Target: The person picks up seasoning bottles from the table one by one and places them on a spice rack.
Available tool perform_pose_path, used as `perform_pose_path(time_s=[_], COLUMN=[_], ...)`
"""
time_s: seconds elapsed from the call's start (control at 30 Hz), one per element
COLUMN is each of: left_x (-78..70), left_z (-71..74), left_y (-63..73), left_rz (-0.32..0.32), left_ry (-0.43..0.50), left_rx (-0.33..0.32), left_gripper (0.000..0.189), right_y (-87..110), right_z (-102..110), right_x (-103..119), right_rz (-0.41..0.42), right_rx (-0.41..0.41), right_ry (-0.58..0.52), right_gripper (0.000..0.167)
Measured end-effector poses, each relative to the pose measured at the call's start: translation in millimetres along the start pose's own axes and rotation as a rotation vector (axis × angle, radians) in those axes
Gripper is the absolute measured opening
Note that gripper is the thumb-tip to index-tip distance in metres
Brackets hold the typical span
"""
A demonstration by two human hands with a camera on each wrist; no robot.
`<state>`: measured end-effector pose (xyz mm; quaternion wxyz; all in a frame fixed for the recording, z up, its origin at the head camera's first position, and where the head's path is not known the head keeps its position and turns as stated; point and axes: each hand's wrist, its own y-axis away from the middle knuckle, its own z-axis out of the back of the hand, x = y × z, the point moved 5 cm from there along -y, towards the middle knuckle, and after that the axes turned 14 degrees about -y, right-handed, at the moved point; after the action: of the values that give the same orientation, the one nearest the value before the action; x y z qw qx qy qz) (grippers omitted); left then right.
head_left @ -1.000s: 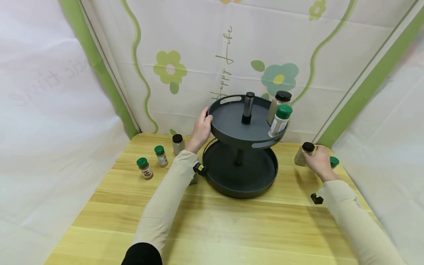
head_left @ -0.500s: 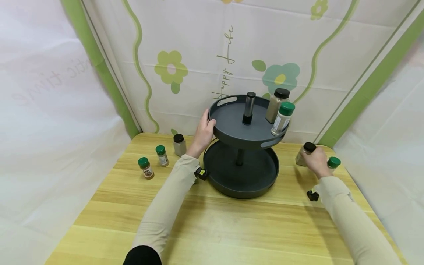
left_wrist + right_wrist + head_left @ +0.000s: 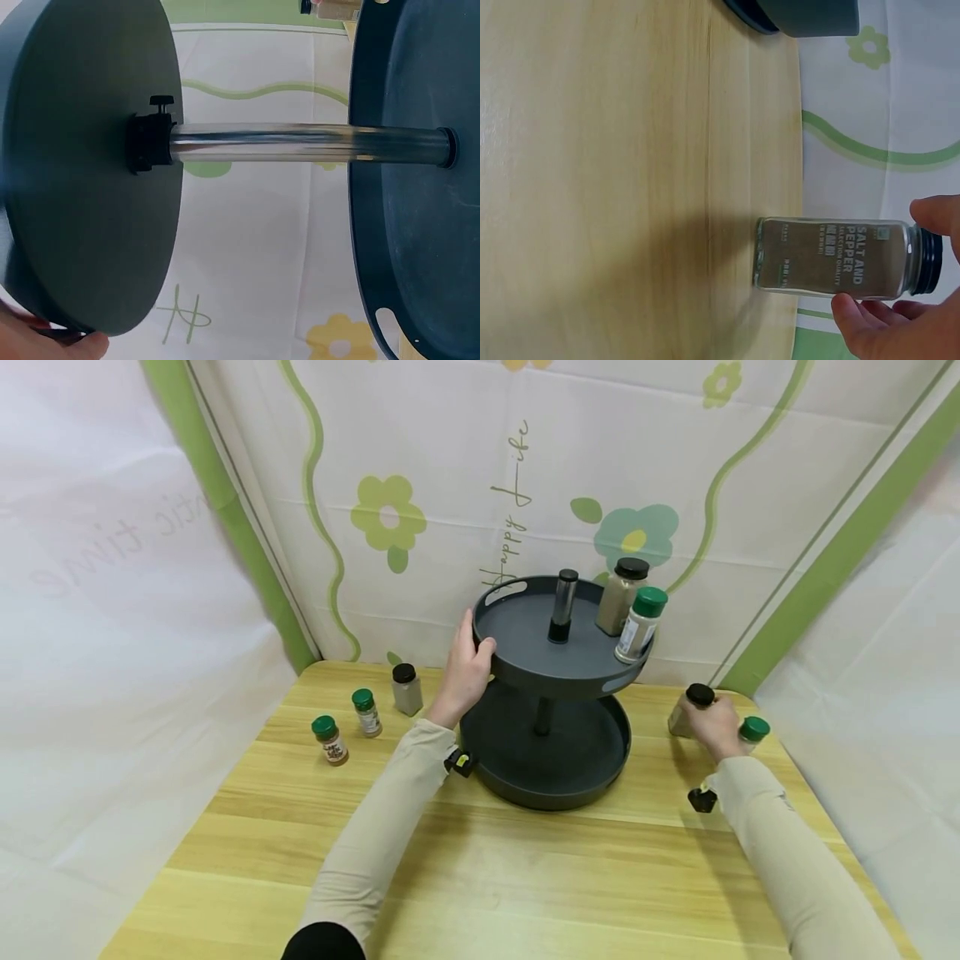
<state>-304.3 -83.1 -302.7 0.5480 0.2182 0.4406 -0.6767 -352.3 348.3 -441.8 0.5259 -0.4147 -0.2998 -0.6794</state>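
My left hand [image 3: 467,672] holds the left rim of the upper tray [image 3: 525,647] of a dark grey two-tier rotating rack. In the left wrist view, thumb and fingers grip the tray's edge at the lower left. A black-capped jar [image 3: 621,600] and a green-capped shaker [image 3: 640,625] stand on that tray's right side, beyond the central post [image 3: 563,606]. At the table's right, my right hand [image 3: 714,727] grips an upright glass spice jar [image 3: 829,259] labelled "SALT AND PEPPER", thumb and fingers on opposite sides near its black cap. Its base is right at the tabletop.
The lower tray [image 3: 585,777] bears nothing visible. A green-capped shaker [image 3: 753,731] stands partly behind the right hand. Left of the rack are two green-capped shakers [image 3: 367,714] [image 3: 331,742] and a black-capped jar [image 3: 407,690]. A printed curtain [image 3: 450,460] hangs behind the table.
The upper tray has turned counterclockwise, carrying its jar and shaker toward the back. My left hand has moved nearer along with the rim. The right hand stays at the jar, its wrist shifting slightly left.
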Motion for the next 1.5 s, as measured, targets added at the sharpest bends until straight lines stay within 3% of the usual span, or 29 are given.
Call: perform_pose_path(time_s=[0.5, 0.73, 0.9, 1.1, 1.5], left_x=[-2.9, -4.4, -3.4, 0.2, 7.1], left_z=[-3.9, -3.9, -4.9, -4.3, -1.4], left_y=[5.9, 8.2, 8.2, 2.1, -11.6], left_rz=[-0.009, -0.002, 0.008, 0.018, 0.029], left_ry=[-0.034, -0.035, -0.032, 0.018, 0.058], left_rx=[-0.033, -0.044, -0.056, -0.055, -0.017], left_gripper=[0.067, 0.068, 0.067, 0.061, 0.057], right_y=[-2.7, -7.0, -7.4, -8.6, -8.5], right_z=[2, -1, -3, -3, -2], right_x=[-3, -7, -8, -8, -12], right_rz=[-0.011, -0.011, -0.026, -0.018, -0.042], right_rx=[0.0, -0.051, -0.111, -0.163, -0.123], right_ry=[0.013, 0.012, 0.01, 0.035, 0.033], right_gripper=[0.08, 0.071, 0.075, 0.071, 0.077])
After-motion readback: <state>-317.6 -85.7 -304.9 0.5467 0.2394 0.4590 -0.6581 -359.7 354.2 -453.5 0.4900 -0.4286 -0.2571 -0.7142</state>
